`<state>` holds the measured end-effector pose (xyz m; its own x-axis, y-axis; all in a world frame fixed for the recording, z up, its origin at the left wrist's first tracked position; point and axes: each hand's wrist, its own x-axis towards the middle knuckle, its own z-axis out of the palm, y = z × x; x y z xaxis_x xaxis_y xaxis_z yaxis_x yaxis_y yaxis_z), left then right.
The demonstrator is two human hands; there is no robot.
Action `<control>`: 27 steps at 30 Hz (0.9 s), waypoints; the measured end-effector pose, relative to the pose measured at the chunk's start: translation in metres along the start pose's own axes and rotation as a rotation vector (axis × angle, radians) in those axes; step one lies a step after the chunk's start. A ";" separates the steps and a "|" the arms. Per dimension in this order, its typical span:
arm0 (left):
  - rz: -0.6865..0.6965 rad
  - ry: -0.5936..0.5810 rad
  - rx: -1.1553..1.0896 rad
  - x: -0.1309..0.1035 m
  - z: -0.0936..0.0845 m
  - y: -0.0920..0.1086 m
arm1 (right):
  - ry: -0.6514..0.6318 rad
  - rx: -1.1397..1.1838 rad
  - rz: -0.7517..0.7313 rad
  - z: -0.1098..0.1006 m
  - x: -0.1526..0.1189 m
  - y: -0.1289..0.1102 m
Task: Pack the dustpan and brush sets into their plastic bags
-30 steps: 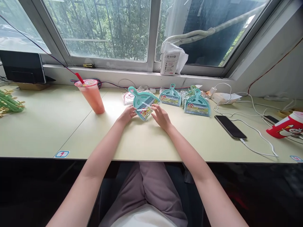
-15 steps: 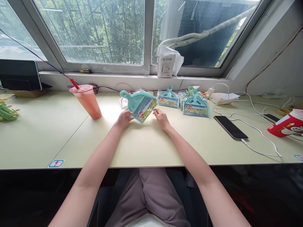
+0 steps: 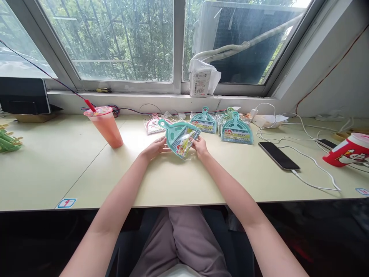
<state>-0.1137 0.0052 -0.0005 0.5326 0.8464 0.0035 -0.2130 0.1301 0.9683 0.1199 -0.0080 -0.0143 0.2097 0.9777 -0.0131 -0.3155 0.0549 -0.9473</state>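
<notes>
Between my hands a teal mini dustpan and brush set in clear plastic wrap is held tilted above the table, its handle to the upper left and its printed label to the lower right. My left hand grips it by the lower left side, fingers partly behind it. At its right edge my right hand pinches the wrapper. Just behind lies a pink packaged dustpan set, partly covered. More wrapped teal dustpan sets stand to the right, with a green one among them.
A tall cup of orange-pink drink with a red straw stands to the left. On the right are a charging phone, white cables, and a red cup. A white tissue pack rests on the windowsill; a tablet stands far left.
The held dustpan set has moved right and nearer to me, uncovering the pink set behind. My right hand has come up to its right edge and now grips it.
</notes>
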 end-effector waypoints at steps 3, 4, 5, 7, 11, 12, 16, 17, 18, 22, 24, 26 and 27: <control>0.006 0.144 -0.057 0.008 -0.004 -0.004 | 0.019 0.004 0.013 0.002 -0.004 -0.006; 0.002 0.196 -0.073 0.010 -0.005 -0.004 | 0.022 0.000 0.010 0.002 -0.006 -0.008; 0.004 0.244 -0.089 0.012 -0.006 -0.004 | 0.019 -0.006 0.006 0.003 -0.007 -0.011; 0.022 0.328 -0.115 0.014 -0.009 -0.002 | -0.005 -0.024 -0.003 0.005 -0.010 -0.015; 0.046 0.424 -0.080 0.014 -0.012 0.001 | -0.034 -0.049 0.000 0.008 -0.014 -0.018; 0.034 0.421 -0.047 0.014 -0.013 0.002 | -0.019 -0.052 0.008 0.008 -0.015 -0.017; -0.029 0.412 0.055 0.014 -0.017 0.004 | 0.017 -0.087 0.025 -0.001 -0.010 -0.019; -0.012 0.436 0.073 0.014 -0.018 0.005 | -0.006 -0.113 0.028 -0.005 -0.009 -0.021; 0.022 0.471 0.096 0.014 -0.019 0.007 | -0.047 -0.145 0.036 -0.009 -0.007 -0.023; 0.158 0.466 0.251 0.007 -0.019 0.013 | -0.307 -0.280 0.129 -0.018 -0.005 -0.032; 0.107 0.325 0.336 0.002 -0.014 0.013 | -0.384 -0.319 0.168 -0.017 -0.007 -0.035; 0.051 0.245 0.381 0.000 -0.010 0.013 | -0.399 -0.320 0.168 -0.016 -0.010 -0.037; 0.046 0.255 0.381 -0.001 -0.009 0.012 | -0.389 -0.307 0.158 -0.016 -0.010 -0.038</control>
<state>-0.1241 0.0110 0.0092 0.3008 0.9531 0.0334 0.1104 -0.0696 0.9914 0.1451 -0.0232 0.0169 -0.1965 0.9755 -0.0991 -0.0168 -0.1044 -0.9944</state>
